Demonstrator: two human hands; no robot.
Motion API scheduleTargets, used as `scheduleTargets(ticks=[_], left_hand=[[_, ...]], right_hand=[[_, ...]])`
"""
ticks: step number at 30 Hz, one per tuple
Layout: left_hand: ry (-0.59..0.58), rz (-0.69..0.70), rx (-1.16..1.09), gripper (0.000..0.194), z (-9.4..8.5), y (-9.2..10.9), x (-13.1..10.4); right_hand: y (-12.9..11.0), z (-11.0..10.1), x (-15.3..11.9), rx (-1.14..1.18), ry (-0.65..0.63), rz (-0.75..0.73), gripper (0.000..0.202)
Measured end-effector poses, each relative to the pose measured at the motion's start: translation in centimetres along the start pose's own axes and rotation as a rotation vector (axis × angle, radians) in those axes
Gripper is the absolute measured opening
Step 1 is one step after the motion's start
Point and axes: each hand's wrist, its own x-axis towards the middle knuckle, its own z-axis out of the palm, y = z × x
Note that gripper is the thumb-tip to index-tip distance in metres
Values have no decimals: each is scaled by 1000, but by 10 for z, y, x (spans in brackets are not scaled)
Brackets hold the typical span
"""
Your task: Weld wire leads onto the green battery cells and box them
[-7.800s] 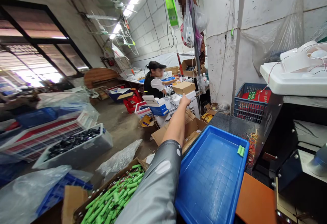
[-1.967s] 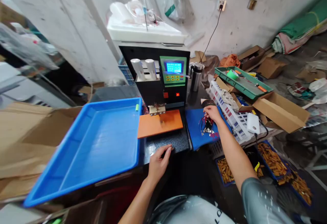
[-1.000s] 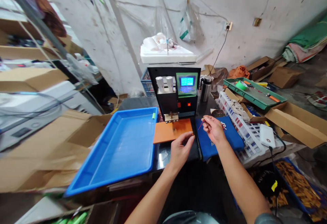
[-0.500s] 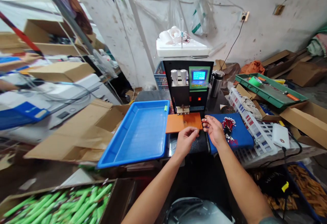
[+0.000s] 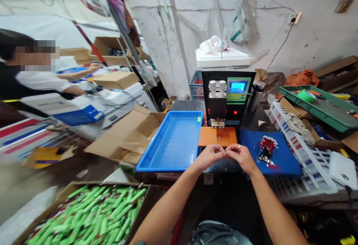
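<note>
My left hand (image 5: 212, 156) and my right hand (image 5: 241, 157) meet just in front of the orange plate (image 5: 216, 136), fingertips pinched together and touching. What they pinch is too small and too covered to make out; a tiny white bit shows at the right fingers. Behind the plate stands a black machine (image 5: 229, 117) with a lit screen and two silver cylinders, its metal head over the plate. To the right of my right hand, a bundle of red and black wires with white and metal ends (image 5: 267, 148) lies on a blue cloth-like pad (image 5: 289, 163).
A blue tray (image 5: 179, 137) sits left of the plate. A box of green sticks (image 5: 109, 211) stands at lower left, a cardboard box (image 5: 120, 140) behind it. White plastic basket (image 5: 304, 163), white power bank (image 5: 342, 170) and green tray (image 5: 321, 107) are at right. Another person (image 5: 39, 77) works at far left.
The view has swung left, bringing the other person into sight. My hands, apart before with a thin dark strand at the fingers, have come together at the fingertips.
</note>
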Motion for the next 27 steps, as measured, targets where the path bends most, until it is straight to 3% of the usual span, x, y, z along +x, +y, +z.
scheduleTargets(ticks=[5, 8, 10, 12, 14, 17, 21, 27], left_hand=[[-57, -11, 32, 30, -10, -2, -6], [-105, 2, 66, 37, -40, 3, 1], [18, 40, 164, 39, -76, 7, 17], [288, 55, 363, 32, -120, 9, 43], [540, -39, 669, 22, -159, 7, 75], [651, -113, 821, 14, -193, -3, 120], [647, -189, 877, 20, -199, -20, 158], [621, -253, 949, 20, -193, -29, 177]], right_hand=[[1, 2, 3, -100, -71, 29, 29], [7, 0, 11, -95, -8, 25, 33], [10, -3, 19, -71, 86, 18, 35], [13, -7, 30, -47, 177, 5, 37], [13, -10, 42, -31, 232, -11, 38], [16, -9, 59, -34, 272, -48, 37], [29, -3, 74, -36, 325, -80, 40], [45, -3, 77, -39, 350, -34, 46]])
